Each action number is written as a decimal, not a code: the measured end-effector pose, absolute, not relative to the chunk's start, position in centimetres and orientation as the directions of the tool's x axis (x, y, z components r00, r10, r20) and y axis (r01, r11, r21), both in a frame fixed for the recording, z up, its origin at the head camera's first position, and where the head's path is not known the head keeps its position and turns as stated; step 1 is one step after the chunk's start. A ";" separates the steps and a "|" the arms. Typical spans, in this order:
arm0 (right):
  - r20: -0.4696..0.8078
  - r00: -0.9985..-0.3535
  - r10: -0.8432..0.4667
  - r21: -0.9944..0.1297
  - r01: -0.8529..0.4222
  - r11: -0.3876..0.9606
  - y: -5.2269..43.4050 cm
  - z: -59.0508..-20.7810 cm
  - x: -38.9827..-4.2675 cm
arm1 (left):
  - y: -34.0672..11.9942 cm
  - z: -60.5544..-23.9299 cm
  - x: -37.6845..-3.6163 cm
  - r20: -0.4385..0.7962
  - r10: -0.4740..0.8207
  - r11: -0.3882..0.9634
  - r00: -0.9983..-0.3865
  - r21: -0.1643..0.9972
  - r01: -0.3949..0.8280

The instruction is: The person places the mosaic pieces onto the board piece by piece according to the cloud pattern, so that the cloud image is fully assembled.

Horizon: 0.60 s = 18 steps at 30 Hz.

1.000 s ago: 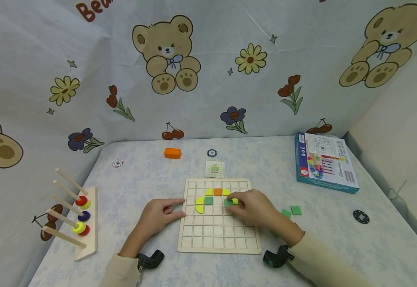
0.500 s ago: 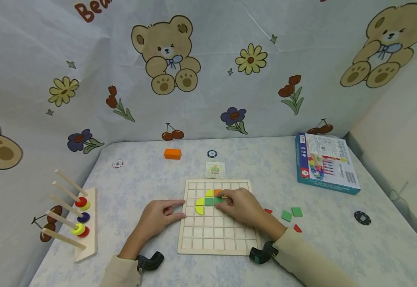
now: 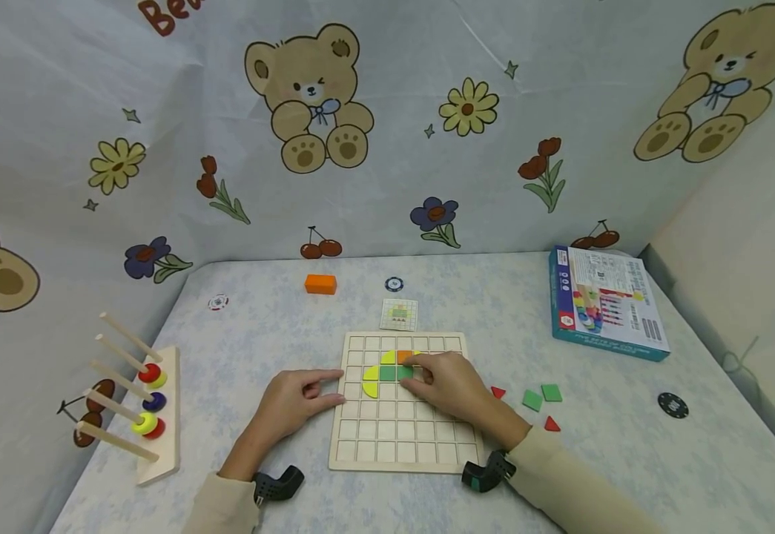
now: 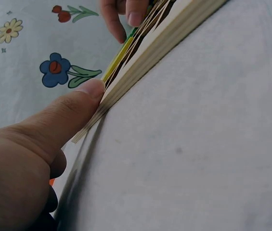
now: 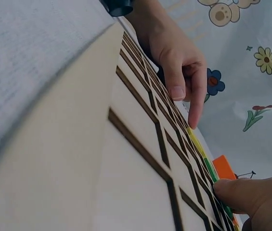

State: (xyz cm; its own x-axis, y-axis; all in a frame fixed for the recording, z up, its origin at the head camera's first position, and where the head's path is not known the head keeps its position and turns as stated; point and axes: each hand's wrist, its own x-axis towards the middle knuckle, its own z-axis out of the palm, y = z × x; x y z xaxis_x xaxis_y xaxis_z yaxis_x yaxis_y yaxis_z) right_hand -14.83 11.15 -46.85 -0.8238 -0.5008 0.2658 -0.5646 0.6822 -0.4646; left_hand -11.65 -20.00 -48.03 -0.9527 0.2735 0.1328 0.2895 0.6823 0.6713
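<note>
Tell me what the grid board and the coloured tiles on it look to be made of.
Grid board: pale, unvarnished-looking wood, probably thin plywood; the right wrist view shows dark, burnt-looking grid lines, the left wrist view a layered edge. Green tile under the right hand: flat, matte, evenly coloured, likely painted wood, though plastic is possible.

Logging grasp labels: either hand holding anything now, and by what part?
Nothing lifted. Right hand presses a green tile into the grid board with its fingertips; left hand steadies the board's left edge.
</note>
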 end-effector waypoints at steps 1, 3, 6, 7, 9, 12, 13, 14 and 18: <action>0.266 -0.823 -0.502 -0.464 -0.566 0.682 11.2 -46.8 -14.8 | -20.0 -48.0 -11.6 0.135 0.275 0.682 -0.952 0.670 0.292; 0.261 -0.826 -0.499 -0.475 -0.560 0.678 11.2 -46.8 -14.8 | -20.0 -48.1 -11.7 0.140 0.277 0.682 -0.951 0.668 0.297; 0.258 -0.838 -0.480 -0.514 -0.540 0.666 11.5 -46.5 -14.9 | -20.0 -48.2 -11.7 0.143 0.277 0.682 -0.950 0.667 0.299; 0.261 -0.843 -0.470 -0.525 -0.533 0.663 11.7 -46.3 -15.0 | -20.0 -48.2 -11.7 0.141 0.277 0.683 -0.950 0.667 0.298; 0.275 -0.849 -0.452 -0.542 -0.525 0.656 12.2 -45.8 -15.0 | -20.0 -48.1 -11.7 0.139 0.276 0.683 -0.951 0.668 0.295; 0.290 -0.857 -0.427 -0.548 -0.514 0.660 13.4 -44.7 -14.9 | -20.0 -48.1 -11.7 0.138 0.276 0.681 -0.951 0.671 0.295; 0.293 -0.860 -0.419 -0.544 -0.510 0.666 13.9 -44.3 -14.8 | -20.0 -48.1 -11.7 0.138 0.276 0.680 -0.951 0.671 0.295; 0.292 -0.863 -0.412 -0.542 -0.504 0.672 14.5 -44.0 -14.7 | -20.0 -48.1 -11.7 0.137 0.276 0.681 -0.951 0.671 0.294; 0.269 -0.890 -0.368 -0.532 -0.456 0.713 17.6 -42.9 -13.8 | -20.0 -48.1 -11.7 0.129 0.273 0.680 -0.953 0.675 0.286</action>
State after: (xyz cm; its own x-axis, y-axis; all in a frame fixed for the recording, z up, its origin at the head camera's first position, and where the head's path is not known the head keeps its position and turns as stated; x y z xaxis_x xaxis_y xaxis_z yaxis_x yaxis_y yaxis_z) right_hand -13.81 17.63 -42.86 -0.8901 -0.3679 0.2691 -0.4558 0.7134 -0.5323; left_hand -11.72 -19.98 -48.07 -0.9533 0.2730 0.1290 0.2860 0.6798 0.6753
